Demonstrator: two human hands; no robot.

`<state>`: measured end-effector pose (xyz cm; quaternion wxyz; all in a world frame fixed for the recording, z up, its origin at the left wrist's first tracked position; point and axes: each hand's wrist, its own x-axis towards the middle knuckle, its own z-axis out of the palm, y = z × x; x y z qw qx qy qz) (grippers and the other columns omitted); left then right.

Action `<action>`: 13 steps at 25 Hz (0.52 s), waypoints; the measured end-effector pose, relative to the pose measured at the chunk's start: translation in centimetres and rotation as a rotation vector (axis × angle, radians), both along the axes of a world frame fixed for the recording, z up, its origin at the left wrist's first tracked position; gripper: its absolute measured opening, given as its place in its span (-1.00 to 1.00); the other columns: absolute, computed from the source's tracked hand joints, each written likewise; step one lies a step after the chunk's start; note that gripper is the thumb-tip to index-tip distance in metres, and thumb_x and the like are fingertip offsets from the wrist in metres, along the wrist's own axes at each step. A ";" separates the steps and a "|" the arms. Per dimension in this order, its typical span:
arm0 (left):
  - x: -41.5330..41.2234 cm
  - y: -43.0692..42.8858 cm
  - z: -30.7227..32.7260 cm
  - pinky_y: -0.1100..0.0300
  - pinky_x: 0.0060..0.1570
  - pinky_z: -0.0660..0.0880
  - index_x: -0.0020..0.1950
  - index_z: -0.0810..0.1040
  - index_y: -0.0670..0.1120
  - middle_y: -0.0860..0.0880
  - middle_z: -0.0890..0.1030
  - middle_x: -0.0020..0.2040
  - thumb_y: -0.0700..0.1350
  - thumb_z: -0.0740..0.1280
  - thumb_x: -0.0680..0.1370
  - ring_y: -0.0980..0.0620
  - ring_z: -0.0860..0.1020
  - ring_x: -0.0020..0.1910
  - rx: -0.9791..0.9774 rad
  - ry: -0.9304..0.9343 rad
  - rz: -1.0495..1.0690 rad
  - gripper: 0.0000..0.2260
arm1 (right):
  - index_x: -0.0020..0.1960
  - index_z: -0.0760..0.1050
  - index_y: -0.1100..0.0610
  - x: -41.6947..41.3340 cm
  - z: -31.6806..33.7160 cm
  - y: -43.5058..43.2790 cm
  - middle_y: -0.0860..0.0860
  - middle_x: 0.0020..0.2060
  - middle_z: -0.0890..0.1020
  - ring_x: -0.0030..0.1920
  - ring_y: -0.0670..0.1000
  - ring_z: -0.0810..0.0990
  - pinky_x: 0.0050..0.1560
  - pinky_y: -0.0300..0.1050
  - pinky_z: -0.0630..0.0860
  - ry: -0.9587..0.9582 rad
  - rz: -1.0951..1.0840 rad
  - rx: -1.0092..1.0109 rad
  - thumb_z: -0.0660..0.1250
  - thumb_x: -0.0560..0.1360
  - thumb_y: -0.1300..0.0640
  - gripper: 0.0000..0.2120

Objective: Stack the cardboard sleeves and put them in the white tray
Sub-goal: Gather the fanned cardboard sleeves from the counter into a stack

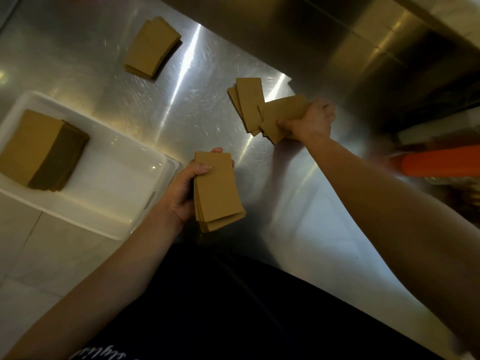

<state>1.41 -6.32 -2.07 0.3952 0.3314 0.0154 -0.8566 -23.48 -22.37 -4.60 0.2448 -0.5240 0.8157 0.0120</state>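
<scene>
My left hand (181, 193) is nearest to me, fingers and thumb closed around a squared-up stack of flat brown cardboard sleeves (217, 190), held just above the brushed steel counter (161, 100) near its front edge. Just beside that hand on the left sits the white rectangular plastic tray (124, 178), which overhangs the counter's edge toward the tiled floor, so I judge it wants a gentle set-down and no shove. A thick block of sleeves (39, 149) already lies in its far left part, and the near right part is bare, with room, I think, for what I am holding. Farther out, my right hand (309, 123) is clamped on a loose, fanned bunch of sleeves (280, 115), touching a few more sleeves lying askew on the counter (248, 100). Those need gathering and squaring. Farthest back, well apart from both hands, a small neat pile of sleeves (152, 46) waits untouched. So I judge the job partly done: one block trayed, three lots left. The steel between the hands and the tray is open; on my right, an orange cylinder (439, 162) and a steel upstand crowd the counter.
</scene>
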 end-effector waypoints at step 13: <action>-0.1 0.0 -0.1 -0.01 -0.02 0.62 0.09 0.65 0.05 -0.11 0.66 0.09 -0.05 0.67 0.10 -0.06 0.64 0.00 -0.002 0.001 -0.009 -0.42 | 0.37 0.21 0.12 0.4 -0.3 2.8 0.16 0.30 0.38 0.20 0.17 0.47 0.09 -0.02 0.52 -0.346 -0.460 -0.057 0.63 0.24 0.05 -0.14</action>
